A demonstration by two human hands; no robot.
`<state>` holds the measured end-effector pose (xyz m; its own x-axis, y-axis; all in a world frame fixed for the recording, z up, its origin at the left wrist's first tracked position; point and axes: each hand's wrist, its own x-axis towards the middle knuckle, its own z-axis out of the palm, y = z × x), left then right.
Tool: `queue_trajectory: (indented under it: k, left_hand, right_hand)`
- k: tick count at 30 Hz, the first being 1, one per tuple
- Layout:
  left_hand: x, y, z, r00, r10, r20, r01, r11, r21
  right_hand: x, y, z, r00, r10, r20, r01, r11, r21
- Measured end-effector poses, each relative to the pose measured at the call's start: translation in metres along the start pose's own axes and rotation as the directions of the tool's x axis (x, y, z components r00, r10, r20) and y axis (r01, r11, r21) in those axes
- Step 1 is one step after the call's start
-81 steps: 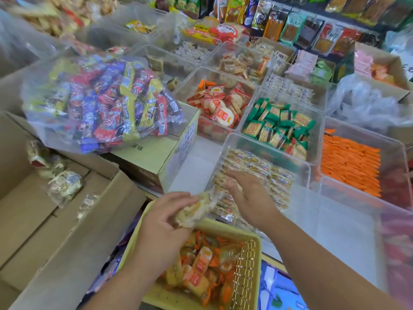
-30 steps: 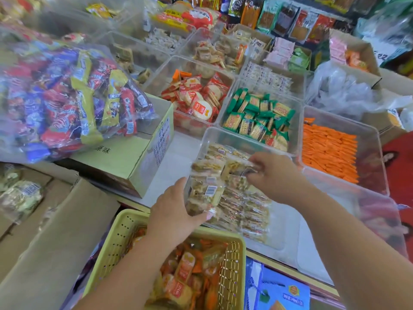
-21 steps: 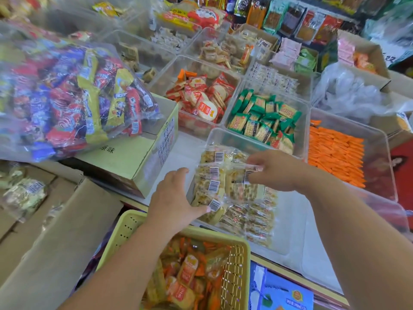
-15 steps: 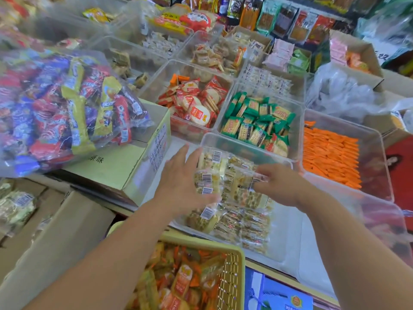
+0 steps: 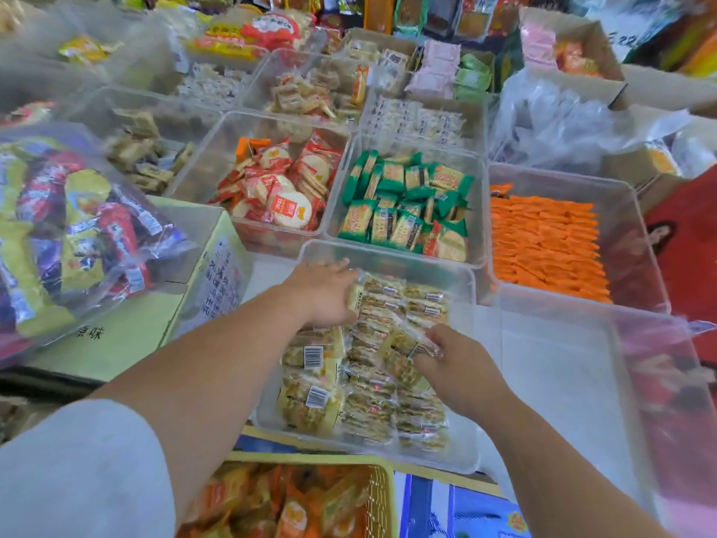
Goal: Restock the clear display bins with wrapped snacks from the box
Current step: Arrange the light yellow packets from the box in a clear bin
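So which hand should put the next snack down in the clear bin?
Probably the right hand: it pinches a wrapped snack just over the clear bin. The left hand lies flat on the far packets, holding nothing.

Only "味" reads on the yellow-green box (image 5: 128, 343); other print is blurred.

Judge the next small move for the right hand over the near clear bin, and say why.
Probably lower the wrapped snack that the right hand pinches onto the stacked packets in the clear bin and let go; the left hand rests on them.
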<state>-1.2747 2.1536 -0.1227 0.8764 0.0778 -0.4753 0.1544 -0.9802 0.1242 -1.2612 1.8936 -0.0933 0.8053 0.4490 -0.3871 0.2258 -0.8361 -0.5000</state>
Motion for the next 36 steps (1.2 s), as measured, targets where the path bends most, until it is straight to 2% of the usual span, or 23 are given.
queue_trajectory:
  k: [6, 9, 14, 18, 21, 24, 26, 28, 33, 36]
  left_hand:
    - [-0.01, -0.001, -0.007, 1.0, -0.027, 0.003, 0.027, 0.998, 0.064]
    - [-0.034, 0.001, -0.007, 1.0, -0.009, -0.021, 0.008, 0.999, -0.046]
    - [-0.095, 0.001, 0.012, 0.984, 0.048, -0.173, -0.048, 0.999, 0.005]
    - [-0.143, 0.014, 0.044, 0.984, 0.051, -0.172, -0.066, 0.994, -0.081]
    - [-0.166, 0.026, 0.069, 0.975, 0.018, -0.221, -0.061, 0.98, -0.191]
    - [-0.175, 0.028, 0.08, 0.962, -0.045, -0.271, -0.014, 0.978, -0.21]
    - [-0.178, 0.028, 0.082, 0.951, -0.058, -0.303, -0.01, 0.976, -0.217]
    - [-0.181, 0.029, 0.083, 0.936, -0.079, -0.344, 0.002, 0.976, -0.218]
    - [-0.187, 0.029, 0.092, 0.915, -0.258, -0.309, 0.172, 0.944, -0.28]
    - [-0.193, 0.028, 0.097, 0.912, -0.302, -0.279, 0.19, 0.911, -0.367]
  right_hand:
    - [0.004, 0.008, 0.004, 0.999, -0.026, -0.025, 0.027, 0.999, 0.034]
    - [0.007, 0.01, 0.002, 0.998, -0.038, -0.045, 0.039, 0.999, 0.033]
    - [0.014, 0.005, -0.001, 0.992, -0.058, -0.111, 0.067, 0.994, 0.086]
    - [0.02, -0.014, 0.003, 0.989, -0.068, -0.133, 0.087, 0.986, 0.144]
    - [0.023, -0.04, 0.012, 0.978, -0.163, -0.134, 0.179, 0.976, 0.12]
    - [0.019, -0.067, 0.034, 0.958, -0.284, -0.034, 0.284, 0.959, 0.01]
    - [0.015, -0.078, 0.053, 0.927, -0.354, 0.129, 0.359, 0.933, -0.017]
    - [0.013, -0.082, 0.066, 0.897, -0.36, 0.255, 0.377, 0.926, -0.017]
    - [0.008, -0.079, 0.072, 0.895, -0.304, 0.327, 0.349, 0.933, -0.09]
    - [0.001, -0.076, 0.071, 0.908, -0.28, 0.31, 0.344, 0.923, -0.173]
